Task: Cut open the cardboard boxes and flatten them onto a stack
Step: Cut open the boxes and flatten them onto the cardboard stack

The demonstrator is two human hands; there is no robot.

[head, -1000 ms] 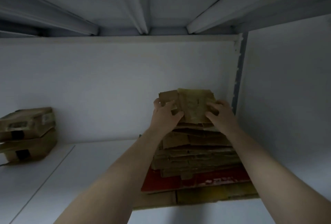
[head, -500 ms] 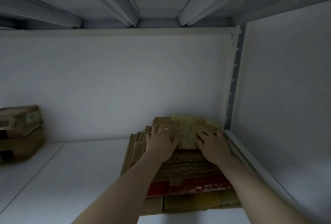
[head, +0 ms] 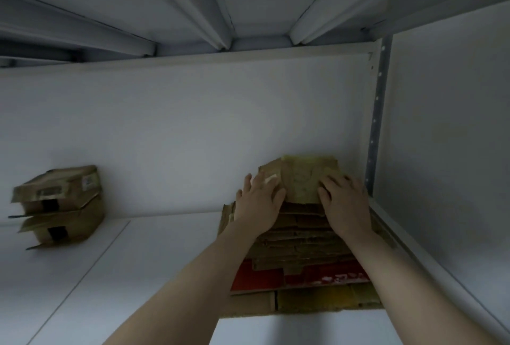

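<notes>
Pressing ragged layered cardboard stack (head: 303, 245): left hand (head: 259, 204), right hand (head: 345, 204).

Left hand (head: 258, 202) and right hand (head: 346, 205) lie flat.

Single head-worn view, wide-angle. It faces forward into a white shelf (head: 138, 275) bay and squarely at the back wall (head: 193, 124). The underside of the shelf above (head: 248, 8) fills the top of frame. Close range: both forearms enter from the near edge, with the left hand (head: 258, 204) and right hand (head: 345, 204) at arm's reach on the cardboard stack (head: 303, 251), right of centre. Two boxes (head: 59, 206) sit at far left.
</notes>
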